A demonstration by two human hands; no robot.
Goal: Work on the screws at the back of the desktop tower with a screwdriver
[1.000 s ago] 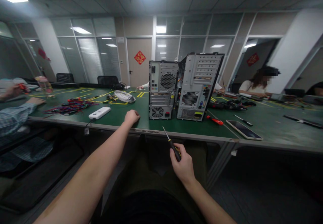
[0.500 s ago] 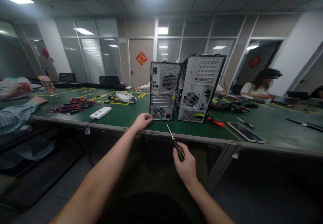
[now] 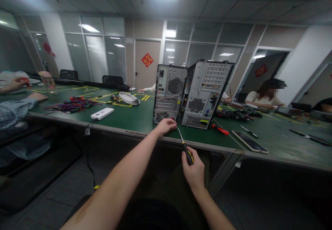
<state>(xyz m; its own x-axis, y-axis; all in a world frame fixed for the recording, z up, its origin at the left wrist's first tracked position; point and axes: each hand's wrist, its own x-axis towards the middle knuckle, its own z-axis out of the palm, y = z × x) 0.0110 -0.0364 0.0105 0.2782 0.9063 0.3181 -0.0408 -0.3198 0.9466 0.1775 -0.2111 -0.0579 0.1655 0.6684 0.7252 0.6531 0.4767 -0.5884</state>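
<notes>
My right hand [image 3: 194,167] grips a black and yellow screwdriver [image 3: 188,155], its shaft pointing up and away from me. At the tip of that shaft is my left hand [image 3: 166,127], its thumb and fingers pinched together. Anything between those fingers is too small to make out. Behind it stands a narrow computer case [image 3: 168,102], its rear panel facing me; the hand covers part of its lower edge. Just to the right, a larger computer case [image 3: 198,100] stands with its rear ports and vents towards me.
On the green table [image 3: 140,119] lie a red-handled tool [image 3: 220,130], a phone [image 3: 249,141], a white power bank [image 3: 102,113] with a cable, a bundle of wires [image 3: 74,104] and a white fan cover [image 3: 129,98]. A co-worker's sleeve [image 3: 18,116] is at left; another person [image 3: 264,95] sits far right.
My left hand has moved right, from beside the narrow case's lower left corner to the screwdriver's tip. The screwdriver and right hand have shifted slightly right. The view has tilted a little.
</notes>
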